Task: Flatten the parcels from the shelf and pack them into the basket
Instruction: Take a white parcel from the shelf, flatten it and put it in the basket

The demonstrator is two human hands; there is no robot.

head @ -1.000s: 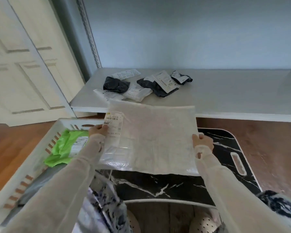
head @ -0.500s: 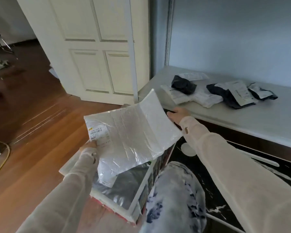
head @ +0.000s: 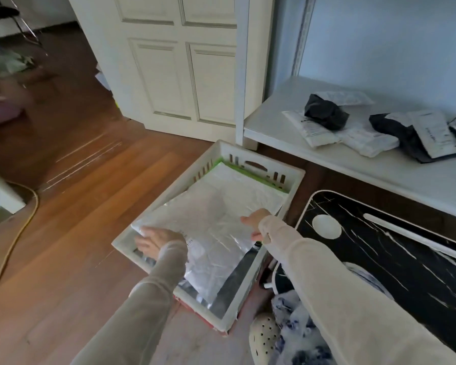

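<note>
Head view: the white parcel (head: 211,225) lies flat inside the basket (head: 250,153), on top of what is already packed, with a green parcel (head: 223,164) showing along the far edge and a silver parcel (head: 234,281) at the near right. It sits slightly askew, its near-left corner riding up against the basket's rim, probably because it is almost as wide as the basket. The left hand (head: 157,241) rests palm down on that corner with its fingers spread and fairly straight, gripping nothing, which reads as pressing the corner down so the parcel seats level. The right hand (head: 256,224) is at the opposite edge, thumb lying over the top; I cannot tell whether its fingers pinch the edge or only steady it. Having a hand on each side would keep the sheet from sliding while it settles. The basket stands on the wooden floor (head: 90,193) just beside the shelf (head: 271,119), close enough for short reaches. Several unflattened parcels, including a crumpled black parcel (head: 325,114), wait there, so the job looks only partly done.
</note>
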